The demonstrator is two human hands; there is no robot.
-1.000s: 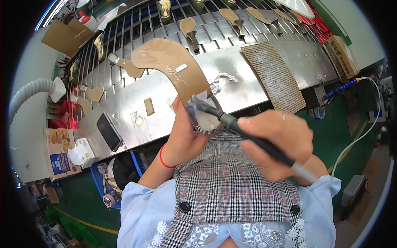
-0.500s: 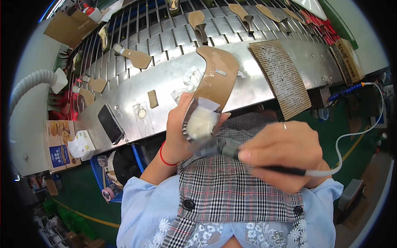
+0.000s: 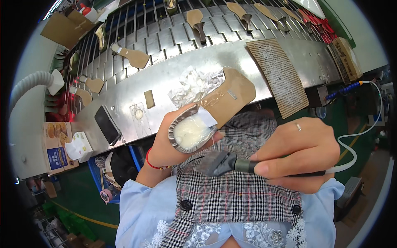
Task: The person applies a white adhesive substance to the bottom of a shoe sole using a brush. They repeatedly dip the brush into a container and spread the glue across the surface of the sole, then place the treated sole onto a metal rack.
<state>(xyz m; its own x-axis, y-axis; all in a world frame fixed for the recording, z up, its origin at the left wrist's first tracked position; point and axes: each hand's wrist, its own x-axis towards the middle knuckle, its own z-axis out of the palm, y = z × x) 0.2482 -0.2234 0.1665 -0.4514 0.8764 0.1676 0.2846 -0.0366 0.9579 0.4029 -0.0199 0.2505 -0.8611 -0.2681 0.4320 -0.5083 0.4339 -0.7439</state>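
Observation:
My left hand (image 3: 163, 142) is wrapped round the heel end of a shoe (image 3: 231, 97), its tan sole turned up. Gathered dark material rims the heel, around a whitish, glossy heel seat, and a small white flap stands beside it. In my right hand (image 3: 302, 153) is a dark-handled brush (image 3: 217, 163) fed by a white hose (image 3: 350, 159). The brush head is just below and right of the heel, apart from it, over my checked apron. A thin strand hangs between the heel and the brush.
Crumpled white paper (image 3: 192, 84) lies behind the shoe on the metal bench (image 3: 165, 76). Corrugated cardboard (image 3: 279, 78) sits to the right; a small tan block (image 3: 149, 99), phone (image 3: 107, 124) and tissue box (image 3: 80, 146) are left. Shoe parts lie on the slatted conveyor (image 3: 165, 35).
The brush has drawn back from the heel, downward and slightly right. My left hand has lowered the shoe and tilted its toe to the right, exposing more of the crumpled paper.

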